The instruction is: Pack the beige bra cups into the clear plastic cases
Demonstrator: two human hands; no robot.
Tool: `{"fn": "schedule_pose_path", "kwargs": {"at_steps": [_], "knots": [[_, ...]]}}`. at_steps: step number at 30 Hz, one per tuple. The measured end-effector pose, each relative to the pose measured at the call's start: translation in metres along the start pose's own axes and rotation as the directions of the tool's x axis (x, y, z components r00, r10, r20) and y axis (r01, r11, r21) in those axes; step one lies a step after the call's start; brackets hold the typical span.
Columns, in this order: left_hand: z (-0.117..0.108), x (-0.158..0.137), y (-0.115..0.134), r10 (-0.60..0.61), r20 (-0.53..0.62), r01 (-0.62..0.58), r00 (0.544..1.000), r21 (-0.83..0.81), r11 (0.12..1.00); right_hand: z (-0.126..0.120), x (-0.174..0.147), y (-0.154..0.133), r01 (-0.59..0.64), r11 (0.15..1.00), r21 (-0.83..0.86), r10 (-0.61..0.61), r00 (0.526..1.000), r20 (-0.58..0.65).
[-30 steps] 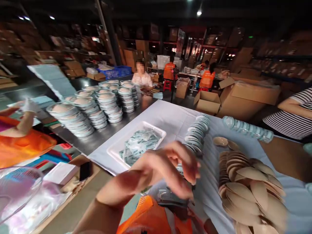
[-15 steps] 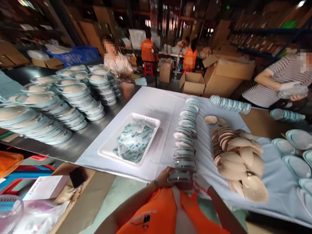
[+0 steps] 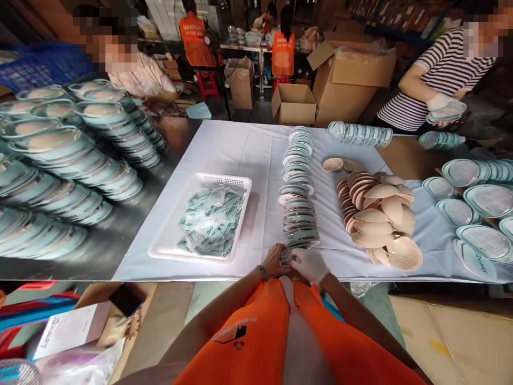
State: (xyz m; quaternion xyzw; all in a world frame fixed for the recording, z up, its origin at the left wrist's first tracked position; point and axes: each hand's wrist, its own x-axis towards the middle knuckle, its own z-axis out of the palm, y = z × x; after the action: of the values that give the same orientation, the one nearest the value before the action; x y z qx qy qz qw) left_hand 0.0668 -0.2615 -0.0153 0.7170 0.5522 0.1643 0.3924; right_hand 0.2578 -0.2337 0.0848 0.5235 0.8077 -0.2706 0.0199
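a: cloth first. what covers the table?

b: white cloth [image 3: 240, 155] over the whole top, with a steel counter [image 3: 132, 224] joining it at nine o'clock. brown cartons [image 3: 352, 75] stand on the floor at twelve o'clock, and people in orange vests work at a far bench.

a: and the hands?

b: both meet at the near edge, six o'clock. the left hand [image 3: 276, 262], bare, and the right hand [image 3: 309, 264], in a white glove, close their fingers on the near end of a row of clear lidded cases [image 3: 297, 198] that runs away toward twelve o'clock.

a: what lies beside the row?

b: at nine o'clock of it, a white basket [image 3: 168, 243] of sealed packets [image 3: 210, 219]. at three o'clock, a heap of beige pads [image 3: 377, 214], near the row but apart from it.

a: farther out?

b: tall stacks of filled cases [image 3: 72, 160] lean on the steel counter. more pale cases [image 3: 476, 208] spread at three o'clock, where a person in a striped shirt [image 3: 436, 69] holds one.
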Motion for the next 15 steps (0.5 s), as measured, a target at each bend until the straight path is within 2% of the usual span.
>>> {"fn": "schedule_pose_path", "kwargs": {"at_steps": [2, 4, 7, 10, 12, 13, 14, 15], "knots": [[0.002, 0.000, 0.003, 0.016, -0.022, -0.017, 1.000, -0.012, 1.000, 0.004, -0.013, 0.016, -0.007, 1.000, -0.017, 0.007, 1.000, 0.001], [0.003, 0.005, 0.012, 0.013, -0.025, -0.012, 1.000, 0.025, 1.000, 0.010, -0.024, 0.036, -0.073, 0.997, -0.018, 0.072, 0.996, -0.052], [0.000, 0.018, 0.029, -0.057, -0.033, 0.059, 0.998, 0.062, 0.996, 0.011, -0.029, 0.064, -0.148, 0.987, 0.057, 0.152, 0.985, -0.078], [-0.003, 0.021, 0.039, -0.154, -0.125, 0.148, 0.980, -0.060, 0.987, -0.011, -0.010, 0.088, -0.114, 0.968, 0.224, 0.143, 0.982, -0.122], [0.000, 0.009, 0.043, -0.265, -0.267, 0.190, 0.926, -0.278, 0.942, -0.040, 0.022, 0.098, -0.106, 0.953, 0.286, 0.180, 0.952, -0.248], [0.004, 0.000, 0.046, -0.369, -0.318, 0.206, 0.873, -0.445, 0.872, -0.057, 0.045, 0.100, -0.096, 0.957, 0.272, 0.184, 0.930, -0.318], [0.009, -0.010, 0.049, -0.506, -0.309, 0.214, 0.805, -0.644, 0.734, -0.074, 0.071, 0.098, -0.079, 0.970, 0.232, 0.163, 0.915, -0.369], [0.016, -0.020, 0.053, -0.644, -0.216, 0.211, 0.734, -0.829, 0.519, -0.091, 0.099, 0.095, -0.058, 0.984, 0.170, 0.121, 0.912, -0.392]]}}
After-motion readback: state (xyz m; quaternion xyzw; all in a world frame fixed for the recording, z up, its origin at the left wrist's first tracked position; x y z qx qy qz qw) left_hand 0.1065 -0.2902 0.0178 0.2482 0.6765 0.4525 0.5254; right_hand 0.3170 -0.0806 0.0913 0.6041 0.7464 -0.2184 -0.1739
